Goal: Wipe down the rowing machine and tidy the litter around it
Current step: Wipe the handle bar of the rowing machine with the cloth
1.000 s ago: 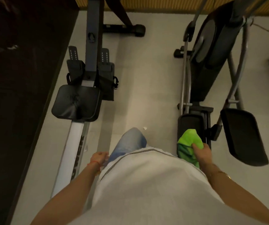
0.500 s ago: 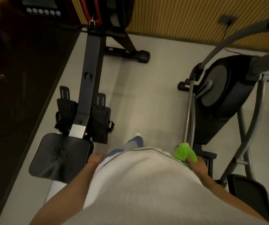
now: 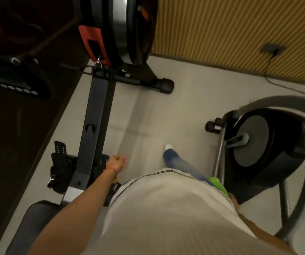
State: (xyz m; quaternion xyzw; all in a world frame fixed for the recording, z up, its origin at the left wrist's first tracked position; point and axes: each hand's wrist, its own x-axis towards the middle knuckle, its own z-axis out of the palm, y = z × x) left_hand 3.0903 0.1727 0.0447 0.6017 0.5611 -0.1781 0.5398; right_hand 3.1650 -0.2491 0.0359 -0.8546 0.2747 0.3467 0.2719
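The rowing machine runs up the left side: its dark rail [image 3: 94,126], black flywheel housing [image 3: 129,28] with a red panel, strapped footrests [image 3: 60,162] and the black seat [image 3: 37,218] at the bottom left. My left hand [image 3: 117,162] hangs beside the right footrest with curled fingers and nothing in it. My right hand [image 3: 233,198] is almost hidden behind my shirt. It grips a bright green cloth [image 3: 218,184], of which only a strip shows. No litter shows on the floor.
An elliptical trainer [image 3: 255,140] stands close on the right. A cable runs from a wall socket [image 3: 273,49] down to the floor. A dark glossy wall [image 3: 9,144] borders the rower on the left. My foot [image 3: 168,146] steps along the pale floor between the machines.
I have walked forward along the rower toward its flywheel, so the seat has slid to the bottom left. The green cloth and my right hand have dropped behind my shirt. My left hand swung forward.
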